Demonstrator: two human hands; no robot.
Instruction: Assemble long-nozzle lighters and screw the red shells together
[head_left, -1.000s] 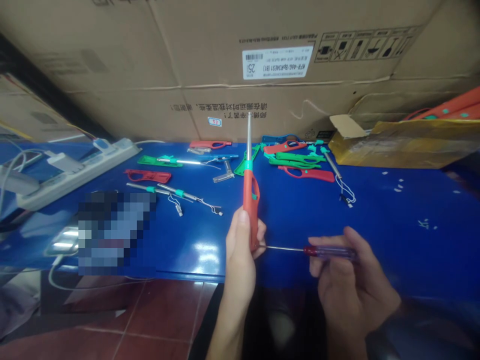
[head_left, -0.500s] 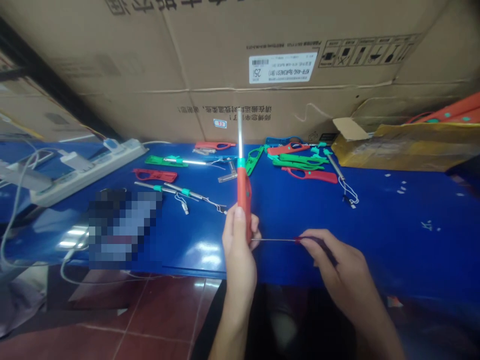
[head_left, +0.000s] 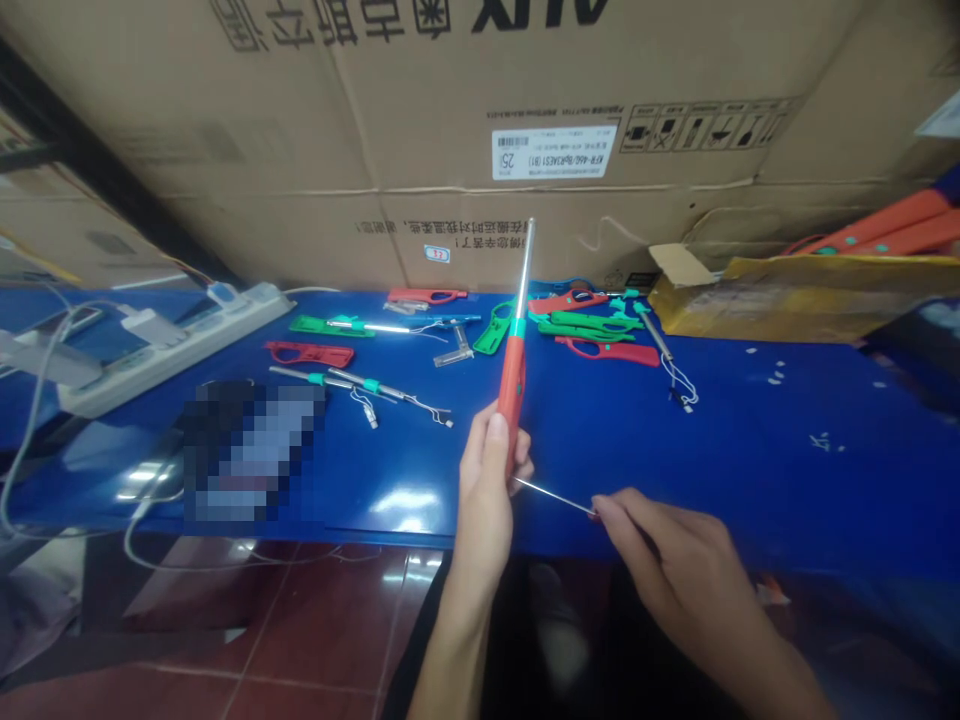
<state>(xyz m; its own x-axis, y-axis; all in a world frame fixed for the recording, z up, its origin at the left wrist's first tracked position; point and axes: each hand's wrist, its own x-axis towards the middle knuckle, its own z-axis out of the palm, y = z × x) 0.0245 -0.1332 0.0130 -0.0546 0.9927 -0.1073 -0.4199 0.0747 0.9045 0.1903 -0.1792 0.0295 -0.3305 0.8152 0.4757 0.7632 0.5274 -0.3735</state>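
My left hand is closed round the lower part of a red lighter, which has a green collar and a long metal tube pointing up and slightly right. In my right hand is a screwdriver; the fingers are wrapped round its handle, which is mostly hidden. Its thin shaft points left and up, and the tip meets the lower end of the lighter beside my left fingers. Exactly where the tip sits cannot be made out.
Behind lie metal tubes with wires, green and red casings and a red casing half. A power strip stands left, a taped carton right. A large cardboard box walls off the back.
The lighter has tilted to the right and moved slightly right with my left hand. My right hand is a little lower, and the screwdriver shaft now slants instead of lying level.
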